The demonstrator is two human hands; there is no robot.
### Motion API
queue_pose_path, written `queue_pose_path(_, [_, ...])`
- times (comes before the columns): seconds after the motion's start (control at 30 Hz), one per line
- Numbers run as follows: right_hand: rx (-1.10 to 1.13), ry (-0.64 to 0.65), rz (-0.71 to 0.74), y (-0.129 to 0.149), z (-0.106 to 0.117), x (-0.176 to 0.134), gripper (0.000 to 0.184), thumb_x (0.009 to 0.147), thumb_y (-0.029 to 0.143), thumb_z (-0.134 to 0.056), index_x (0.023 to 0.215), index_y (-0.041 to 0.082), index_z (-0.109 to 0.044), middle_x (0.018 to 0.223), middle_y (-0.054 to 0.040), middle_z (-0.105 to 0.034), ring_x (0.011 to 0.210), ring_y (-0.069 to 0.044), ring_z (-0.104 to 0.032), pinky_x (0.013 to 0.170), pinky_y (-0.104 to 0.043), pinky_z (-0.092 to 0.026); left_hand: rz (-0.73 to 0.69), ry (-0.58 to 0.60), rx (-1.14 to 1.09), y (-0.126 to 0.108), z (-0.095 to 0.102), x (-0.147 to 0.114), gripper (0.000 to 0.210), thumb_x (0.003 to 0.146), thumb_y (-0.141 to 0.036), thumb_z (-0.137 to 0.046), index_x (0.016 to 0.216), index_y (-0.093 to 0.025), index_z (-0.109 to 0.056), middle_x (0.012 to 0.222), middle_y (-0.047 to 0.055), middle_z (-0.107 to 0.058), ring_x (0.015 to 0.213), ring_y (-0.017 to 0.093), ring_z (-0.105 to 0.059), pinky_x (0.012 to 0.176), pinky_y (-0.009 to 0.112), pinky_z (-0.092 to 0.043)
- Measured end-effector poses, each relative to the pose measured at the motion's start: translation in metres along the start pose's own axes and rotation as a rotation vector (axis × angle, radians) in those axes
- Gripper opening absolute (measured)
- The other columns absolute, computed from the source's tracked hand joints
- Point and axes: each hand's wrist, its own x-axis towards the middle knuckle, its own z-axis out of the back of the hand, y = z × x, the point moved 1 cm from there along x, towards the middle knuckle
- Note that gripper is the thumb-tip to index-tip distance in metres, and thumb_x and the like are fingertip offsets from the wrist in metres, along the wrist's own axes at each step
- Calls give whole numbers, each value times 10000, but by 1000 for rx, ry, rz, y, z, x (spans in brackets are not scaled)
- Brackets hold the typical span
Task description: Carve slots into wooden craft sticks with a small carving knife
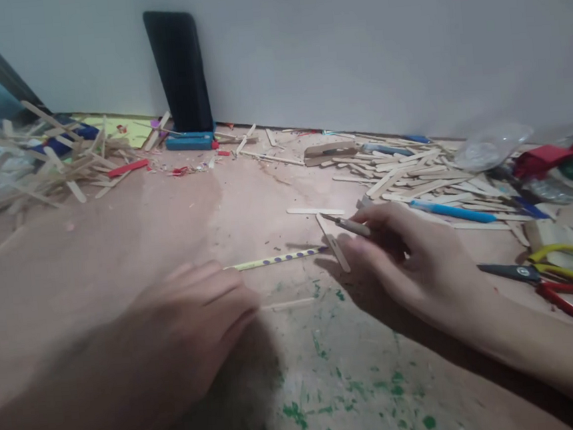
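My left hand [202,309], blurred by motion, is low over the table with its fingers curled together. A wooden craft stick [288,304] comes out from its fingertips. Just beyond those fingers lies a yellow pencil with purple dots [287,258], partly hidden by them. My right hand [410,251] is closed around a slim craft knife [354,227], its pointed blade directed left. Beneath the blade, one craft stick [336,247] lies slanted, its upper end close to a second, crosswise craft stick [309,211].
A black phone [178,70] stands against the wall in a blue holder [190,141]. Craft sticks are heaped at left [66,161] and right [413,174]. A blue pen [454,211] and red-and-yellow scissors [568,254] lie at right. Green paint spots [296,415] mark the table.
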Motion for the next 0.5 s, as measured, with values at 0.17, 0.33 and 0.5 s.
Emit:
queue_pose_path(0.17, [5, 154, -101, 3, -3, 2, 324, 1075, 550, -831, 896, 281, -860, 710, -36, -787, 585, -218, -668, 599, -362, -409, 56, -40, -17, 4, 2, -4, 395, 1279, -244, -574, 983, -276, -834, 982, -15, -846, 899, 209, -802, 831, 369, -570])
queue_pose_path(0.33, [110, 255, -243, 2, -3, 4, 221, 972, 440, -742, 885, 298, -887, 643, -28, -768, 531, -221, -650, 555, -373, -396, 60, -3, -1, 4, 2, -5, 401, 1284, -249, -568, 983, -276, -832, 1004, -8, -855, 920, 216, -801, 860, 380, -571])
queue_pose_path(0.5, [262, 330, -450, 11, -4, 0, 320, 1018, 506, -796, 789, 286, -760, 570, 8, -652, 477, -177, -512, 459, -339, -370, 38, -43, -6, 2, 4, -2, 411, 1272, -221, -560, 951, -268, -812, 960, -11, -848, 884, 211, -791, 826, 378, -562])
